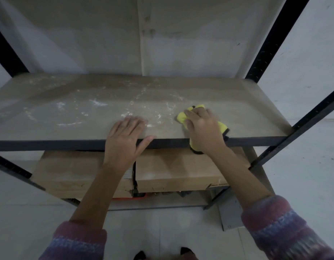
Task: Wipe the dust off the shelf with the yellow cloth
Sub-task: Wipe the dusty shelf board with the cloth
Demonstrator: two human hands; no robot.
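The right hand (202, 126) presses down on the yellow cloth (182, 117), fingers curled over it and gripping it against the shelf (68, 109) near the right front edge; one black-trimmed corner of the cloth hangs over that edge; the left hand (125, 137) lies flat and empty just to the left, fingers spread, thumb hooked over the dark front rail; white dust streaks (98, 104) lie further left and toward the back; cardboard boxes (171, 169) sit on the level below.
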